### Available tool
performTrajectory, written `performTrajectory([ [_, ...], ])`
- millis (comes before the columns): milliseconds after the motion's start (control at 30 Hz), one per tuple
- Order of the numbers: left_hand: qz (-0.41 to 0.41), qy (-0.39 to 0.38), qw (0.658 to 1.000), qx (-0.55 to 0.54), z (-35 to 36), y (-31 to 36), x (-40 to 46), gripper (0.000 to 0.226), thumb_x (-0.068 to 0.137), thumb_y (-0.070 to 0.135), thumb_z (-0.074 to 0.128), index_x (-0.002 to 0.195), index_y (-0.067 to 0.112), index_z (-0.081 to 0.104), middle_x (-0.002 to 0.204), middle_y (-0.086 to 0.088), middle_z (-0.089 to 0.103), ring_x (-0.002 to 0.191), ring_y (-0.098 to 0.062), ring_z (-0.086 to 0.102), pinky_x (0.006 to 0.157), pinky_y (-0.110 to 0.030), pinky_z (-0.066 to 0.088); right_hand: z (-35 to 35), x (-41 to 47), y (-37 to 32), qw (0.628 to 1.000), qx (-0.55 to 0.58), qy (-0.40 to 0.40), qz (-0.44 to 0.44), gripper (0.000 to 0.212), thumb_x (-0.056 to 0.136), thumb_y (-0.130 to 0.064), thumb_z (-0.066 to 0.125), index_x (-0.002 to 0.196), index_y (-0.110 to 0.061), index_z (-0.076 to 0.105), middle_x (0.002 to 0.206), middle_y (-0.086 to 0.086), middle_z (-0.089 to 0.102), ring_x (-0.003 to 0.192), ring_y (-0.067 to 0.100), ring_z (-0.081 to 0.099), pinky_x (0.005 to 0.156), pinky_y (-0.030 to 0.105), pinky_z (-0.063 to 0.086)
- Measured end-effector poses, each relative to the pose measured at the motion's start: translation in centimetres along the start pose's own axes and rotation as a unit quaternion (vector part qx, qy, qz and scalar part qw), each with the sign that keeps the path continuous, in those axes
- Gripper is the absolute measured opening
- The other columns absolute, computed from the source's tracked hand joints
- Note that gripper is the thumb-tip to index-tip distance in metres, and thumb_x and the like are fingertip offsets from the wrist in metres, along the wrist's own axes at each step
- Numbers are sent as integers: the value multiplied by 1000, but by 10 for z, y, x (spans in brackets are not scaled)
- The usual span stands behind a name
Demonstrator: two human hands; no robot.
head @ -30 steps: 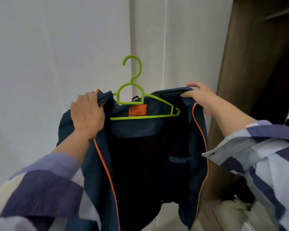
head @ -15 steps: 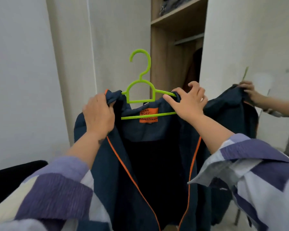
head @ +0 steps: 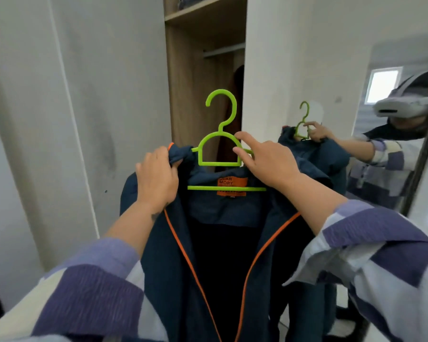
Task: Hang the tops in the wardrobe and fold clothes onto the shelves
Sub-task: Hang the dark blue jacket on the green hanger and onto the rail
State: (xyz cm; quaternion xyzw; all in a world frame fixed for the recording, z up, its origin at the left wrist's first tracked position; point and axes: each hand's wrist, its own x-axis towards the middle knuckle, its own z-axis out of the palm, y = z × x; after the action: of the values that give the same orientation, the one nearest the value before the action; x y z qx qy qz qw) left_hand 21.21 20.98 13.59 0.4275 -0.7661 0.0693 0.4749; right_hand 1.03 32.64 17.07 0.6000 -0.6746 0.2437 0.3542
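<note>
Head view has my two hands raised in front of the open wardrobe (head: 188, 77), with the navy jacket (head: 223, 243) hanging between them on a green hanger (head: 220, 144). My left hand (head: 157, 178) is clenched around the jacket's left shoulder, fabric bunched under the fingers right at the hanger's left arm. My right hand (head: 267, 161) sits at the hanger's right side, loosely curled rather than fisted: the index finger lies along the curved upper bar near the neck, the other fingers reach toward the right arm of the hanger and the collar. Whether it truly grips the plastic, I cannot tell.

The jacket hangs open toward me, orange piping running down both front edges, an orange label (head: 232, 185) at the collar crossed by the hanger's lower bar. The hook points up, level with the wardrobe's dark opening and below its rail (head: 224, 50), not touching it. A wooden shelf (head: 203, 13) spans the wardrobe above the rail. To the right, a mirror (head: 391, 134) shows the jacket, the hanger and a hand.
</note>
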Motion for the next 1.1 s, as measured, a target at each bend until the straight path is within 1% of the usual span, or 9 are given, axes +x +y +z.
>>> performTrajectory([
  [233, -86, 28, 976, -196, 4, 18, 5, 16, 94, 9, 41, 104, 6, 53, 106, -19, 62, 103, -40, 54, 86, -42, 37, -13, -27, 5, 996, -78, -2, 42, 36, 94, -39, 42, 129, -32, 45, 71, 10, 60, 67, 36, 61, 54, 33, 37],
  [333, -65, 16, 981, -184, -3, 31, 9, 14, 93, 8, 40, 100, 8, 52, 101, -16, 62, 98, -38, 54, 84, -40, 37, -21, -38, 10, 990, -122, -6, 64, 38, 97, -38, 39, 134, -32, 42, 66, 8, 50, 65, 36, 60, 53, 32, 33],
  [500, -48, -17, 963, -266, 2, 56, -5, 14, 93, 19, 43, 101, 11, 50, 105, -10, 59, 100, -33, 55, 79, -39, 41, -29, -38, 7, 985, -158, -13, 73, 33, 98, -40, 37, 130, -31, 43, 74, 11, 63, 67, 36, 61, 52, 32, 33],
  [633, 62, -96, 968, -222, 16, 58, -17, 36, 94, 53, 31, 90, 23, 50, 92, 7, 55, 98, -17, 53, 89, -39, 31, -40, -37, 21, 981, -127, 43, 141, 26, 94, -44, 41, 108, -25, 53, 68, 9, 63, 64, 34, 59, 53, 31, 34],
  [700, 69, -88, 963, -245, 25, 50, -10, 37, 95, 48, 24, 95, 26, 54, 97, 11, 53, 106, -16, 51, 93, -37, 27, -46, -37, 32, 980, -111, 56, 155, 25, 92, -44, 44, 101, -24, 55, 65, 7, 62, 62, 33, 59, 53, 31, 35],
  [833, 63, -53, 979, -187, 52, 38, 12, 34, 96, 40, 40, 124, 24, 47, 126, 3, 46, 121, -18, 42, 100, -42, 29, -45, -34, 52, 982, -113, 74, 131, 22, 92, -41, 49, 101, -23, 57, 61, 6, 61, 58, 32, 59, 50, 29, 33],
  [933, 92, -114, 981, -126, 68, 46, 24, 27, 99, 37, 33, 105, 17, 51, 106, -3, 57, 108, -24, 51, 96, -41, 33, -37, -26, 64, 981, -114, 103, 121, 27, 91, -45, 45, 95, -20, 57, 58, 7, 62, 53, 32, 57, 47, 27, 32],
  [1000, 112, -82, 981, -139, 73, 56, 29, 21, 100, 29, 33, 89, 16, 45, 91, -3, 54, 95, -28, 52, 86, -40, 35, -32, -20, 70, 980, -114, 113, 114, 30, 91, -45, 43, 95, -19, 57, 56, 8, 59, 51, 31, 56, 46, 27, 34],
  [1100, 139, -53, 976, -157, 83, 75, 35, 17, 98, 17, 34, 90, 11, 48, 90, -6, 54, 90, -29, 49, 80, -40, 34, -28, -15, 78, 983, -116, 102, 103, 26, 93, -40, 47, 97, -17, 57, 56, 8, 57, 53, 31, 56, 46, 28, 35],
])
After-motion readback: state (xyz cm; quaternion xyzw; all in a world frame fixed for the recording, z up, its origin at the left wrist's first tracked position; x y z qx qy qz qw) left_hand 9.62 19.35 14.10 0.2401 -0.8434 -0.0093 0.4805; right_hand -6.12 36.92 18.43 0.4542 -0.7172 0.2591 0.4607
